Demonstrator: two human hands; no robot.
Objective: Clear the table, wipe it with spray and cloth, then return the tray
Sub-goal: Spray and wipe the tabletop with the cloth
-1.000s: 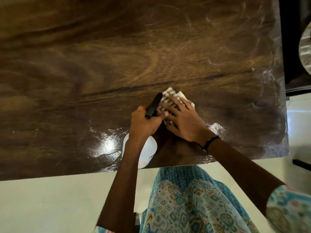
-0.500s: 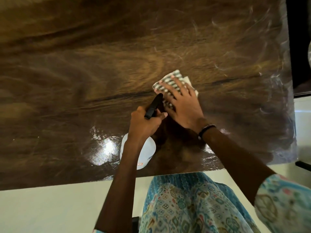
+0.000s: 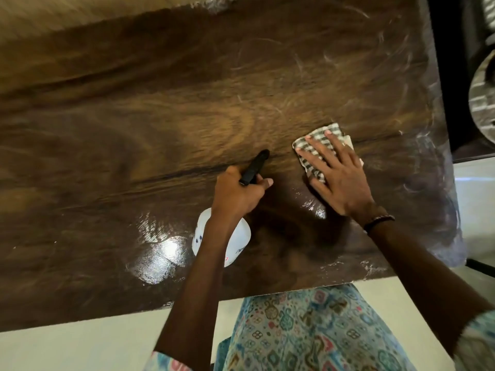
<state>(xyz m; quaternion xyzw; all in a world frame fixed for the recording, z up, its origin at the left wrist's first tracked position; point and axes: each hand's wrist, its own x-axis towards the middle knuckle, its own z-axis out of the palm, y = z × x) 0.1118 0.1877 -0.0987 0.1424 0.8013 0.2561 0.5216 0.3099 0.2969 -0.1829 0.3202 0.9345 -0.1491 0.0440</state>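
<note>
The dark wooden table [image 3: 134, 129] under a clear plastic cover fills most of the view. My left hand [image 3: 237, 194] grips the neck of a white spray bottle [image 3: 238, 243] with a black nozzle [image 3: 255, 166] pointing away from me. To its right, my right hand [image 3: 338, 174] presses flat, fingers spread, on a folded checked cloth [image 3: 316, 139] lying on the table. Wet, shiny patches show near the bottle and beside the right wrist. No tray is in view.
The table's near edge [image 3: 241, 293] runs just in front of my patterned clothing. A pale floor lies below it. Past the table's right edge stands a dark unit with a round metallic object [image 3: 482, 84].
My right hand has slid the cloth away from the bottle, to the right and farther out across the table. The left hand keeps its hold on the bottle in about the same place.
</note>
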